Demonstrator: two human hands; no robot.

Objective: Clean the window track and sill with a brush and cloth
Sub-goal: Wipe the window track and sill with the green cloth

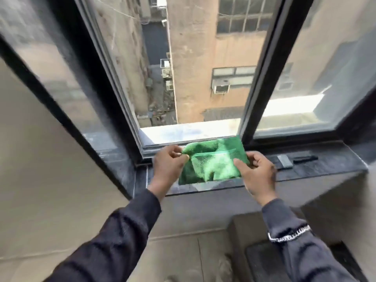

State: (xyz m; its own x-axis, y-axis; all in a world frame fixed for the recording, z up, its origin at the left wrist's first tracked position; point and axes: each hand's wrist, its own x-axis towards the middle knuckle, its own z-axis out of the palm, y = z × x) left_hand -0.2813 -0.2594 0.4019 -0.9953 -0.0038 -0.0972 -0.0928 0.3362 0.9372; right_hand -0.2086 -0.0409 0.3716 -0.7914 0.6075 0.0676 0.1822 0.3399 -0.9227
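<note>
Green cloth (211, 161) sits inside a clear zip bag (232, 145), held up over the dark sill (317, 169), in front of the open window track (154, 150). Left hand (168, 163) pinches the bag's top left edge; right hand (256, 171) closed on its right edge. Brush (293, 160) lies on the sill, right of the hands.

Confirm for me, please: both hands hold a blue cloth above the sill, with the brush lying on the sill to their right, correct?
Not quite: the cloth is green, not blue, as the head view shows. The rest holds: the left hand and right hand hold it above the sill, with the brush lying to their right.
</note>
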